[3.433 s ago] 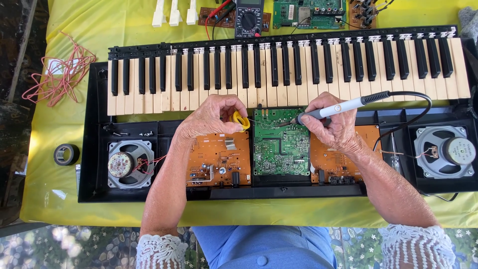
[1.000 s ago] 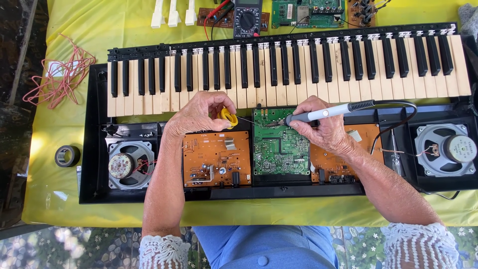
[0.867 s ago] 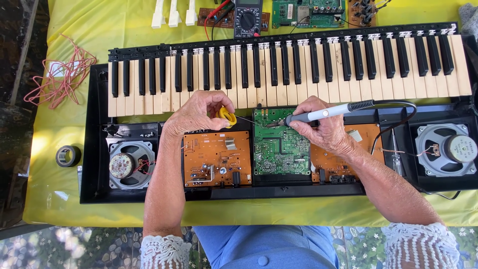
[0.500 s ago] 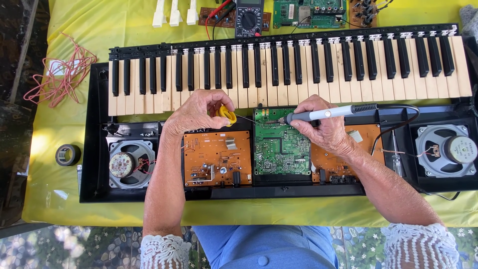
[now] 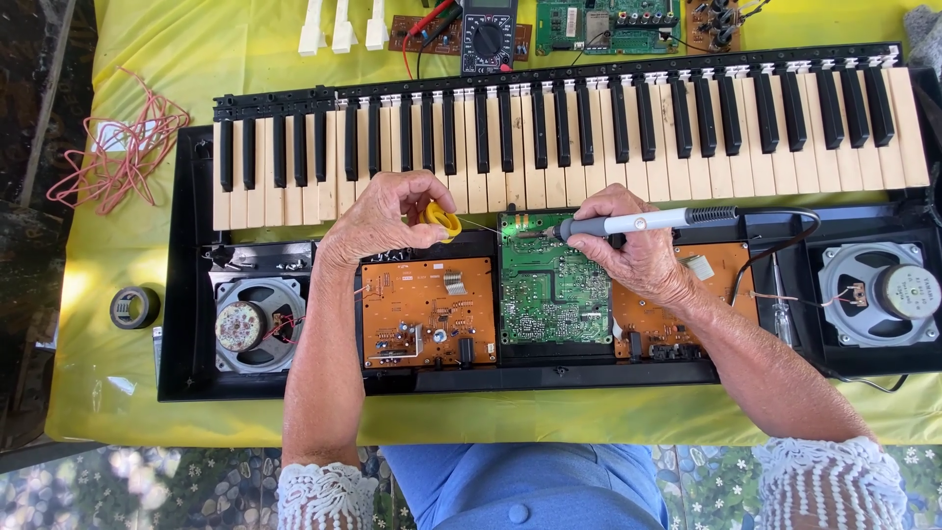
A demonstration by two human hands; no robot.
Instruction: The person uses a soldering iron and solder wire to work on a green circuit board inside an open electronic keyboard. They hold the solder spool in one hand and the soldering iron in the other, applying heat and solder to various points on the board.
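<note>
Soldering at the green circuit board (image 5: 551, 287) inside an opened keyboard (image 5: 549, 147).

The right hand (image 5: 628, 257) had its fingers wrapped around a grey soldering iron (image 5: 638, 224), tip at the board's top edge. The left hand (image 5: 385, 218) pinched a yellow solder spool (image 5: 441, 220) just left of the board, wire reaching toward the tip.

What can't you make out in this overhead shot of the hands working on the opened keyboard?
Head view only:
- Contact of the grey soldering iron tip with the green circuit board: too small.
- Most of the yellow solder spool: hidden by left hand fingers.
- Part of the right orange board: covered by right hand.
- Black multimeter top: cut off by the frame edge.
</note>
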